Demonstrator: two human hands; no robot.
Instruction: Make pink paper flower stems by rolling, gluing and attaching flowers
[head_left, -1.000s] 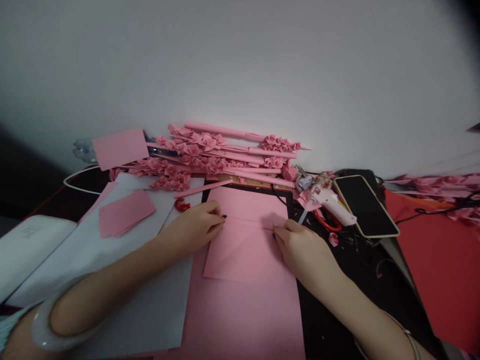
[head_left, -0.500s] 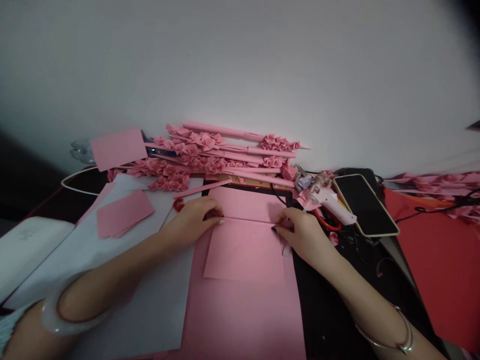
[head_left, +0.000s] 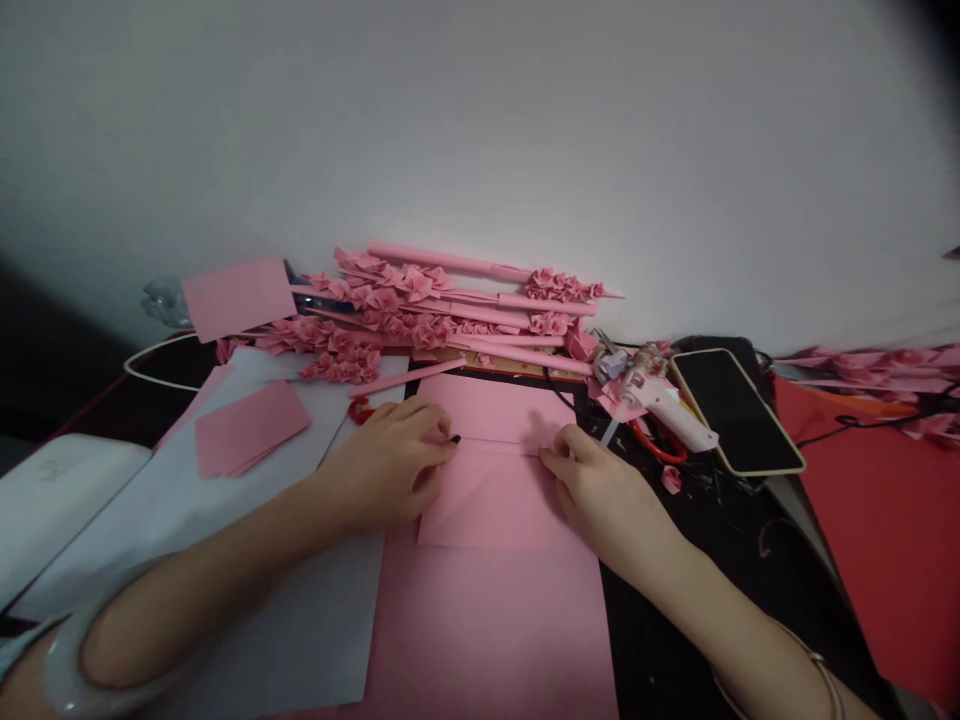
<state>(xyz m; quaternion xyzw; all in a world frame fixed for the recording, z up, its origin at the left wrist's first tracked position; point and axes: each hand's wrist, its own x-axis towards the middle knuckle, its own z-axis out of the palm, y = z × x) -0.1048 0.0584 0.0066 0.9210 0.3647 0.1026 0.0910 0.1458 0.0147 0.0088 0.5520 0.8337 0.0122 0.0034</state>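
I see the pink sheet [head_left: 499,505] in the middle of the frame, with a thin ridge [head_left: 499,446] running across it; the left hand [head_left: 386,465] pinches the ridge's left end; the right hand [head_left: 600,490] pinches its right end; pink paper flowers [head_left: 416,285] lie above, in the upper middle; a glue gun [head_left: 667,408] and a phone [head_left: 739,410] rest right of centre.

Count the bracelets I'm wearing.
2: a white bangle on your left arm and a thin metal bracelet on your right arm. More may be out of frame.
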